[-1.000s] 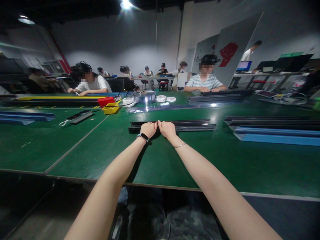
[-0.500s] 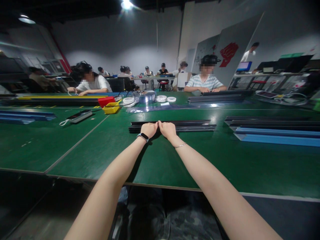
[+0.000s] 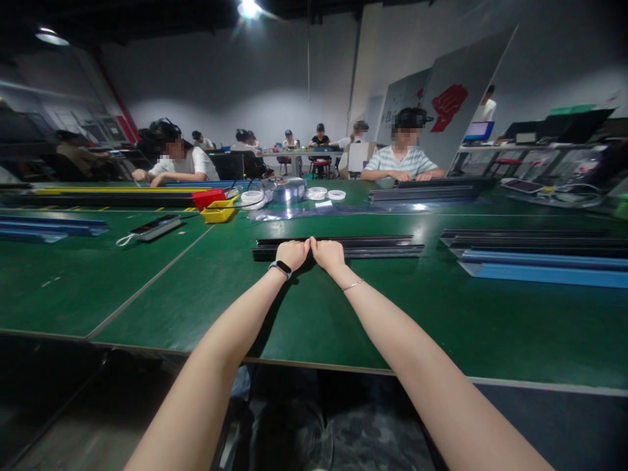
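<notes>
Two long black profile bars lie side by side across the green table (image 3: 294, 314) in front of me. My left hand (image 3: 293, 254), with a watch at the wrist, is closed over the front black profile bar (image 3: 387, 251). Beside it my right hand (image 3: 330, 254), a thin bangle on its wrist, is closed over the same bar. The thumbs meet in the middle and my fingertips are hidden. Just behind the hands runs the rear black profile bar (image 3: 377, 239); whether the fingers also reach around it I cannot tell.
Blue and black profiles (image 3: 544, 268) lie at the right, more blue ones (image 3: 49, 226) at the far left. A phone-like device (image 3: 156, 227) rests left of a yellow bin (image 3: 218, 212). White tape rolls (image 3: 336, 195) stand farther back. Two co-workers sit across the table.
My hands and the black bars have stayed in place. Across the table, the left co-worker's hands have shifted slightly, and a person at the far right has moved partly behind the board.
</notes>
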`<state>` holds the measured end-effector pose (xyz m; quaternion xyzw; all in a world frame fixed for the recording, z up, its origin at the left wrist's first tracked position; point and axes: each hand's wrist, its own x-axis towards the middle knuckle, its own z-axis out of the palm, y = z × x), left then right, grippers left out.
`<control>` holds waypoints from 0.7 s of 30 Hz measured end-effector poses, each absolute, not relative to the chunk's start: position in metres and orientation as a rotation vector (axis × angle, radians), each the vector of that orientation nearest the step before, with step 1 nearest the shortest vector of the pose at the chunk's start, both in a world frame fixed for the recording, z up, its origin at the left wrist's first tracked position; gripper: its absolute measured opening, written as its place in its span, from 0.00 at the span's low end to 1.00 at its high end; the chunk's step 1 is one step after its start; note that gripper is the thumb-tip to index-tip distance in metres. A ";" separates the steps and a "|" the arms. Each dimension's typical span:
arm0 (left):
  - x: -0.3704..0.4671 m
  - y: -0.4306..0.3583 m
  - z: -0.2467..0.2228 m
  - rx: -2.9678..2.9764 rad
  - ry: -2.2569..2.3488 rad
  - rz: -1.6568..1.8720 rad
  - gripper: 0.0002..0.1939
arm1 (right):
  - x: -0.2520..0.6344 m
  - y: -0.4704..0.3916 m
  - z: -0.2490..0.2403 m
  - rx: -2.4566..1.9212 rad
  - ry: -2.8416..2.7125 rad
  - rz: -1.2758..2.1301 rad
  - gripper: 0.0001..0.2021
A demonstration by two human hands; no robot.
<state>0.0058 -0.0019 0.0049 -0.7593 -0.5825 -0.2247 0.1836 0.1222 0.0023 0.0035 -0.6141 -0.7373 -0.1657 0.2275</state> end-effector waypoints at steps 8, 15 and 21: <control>0.007 -0.002 0.008 -2.147 -1.677 -0.637 0.29 | 0.123 -0.001 0.005 -1.680 -2.053 -0.506 0.29; 0.001 -0.002 0.008 -2.070 -1.786 -0.624 0.31 | 0.122 -0.004 0.006 -1.616 -2.030 -0.522 0.27; -0.004 -0.003 0.008 -2.110 -1.734 -0.627 0.29 | 0.120 -0.001 0.005 -1.644 -2.050 -0.473 0.29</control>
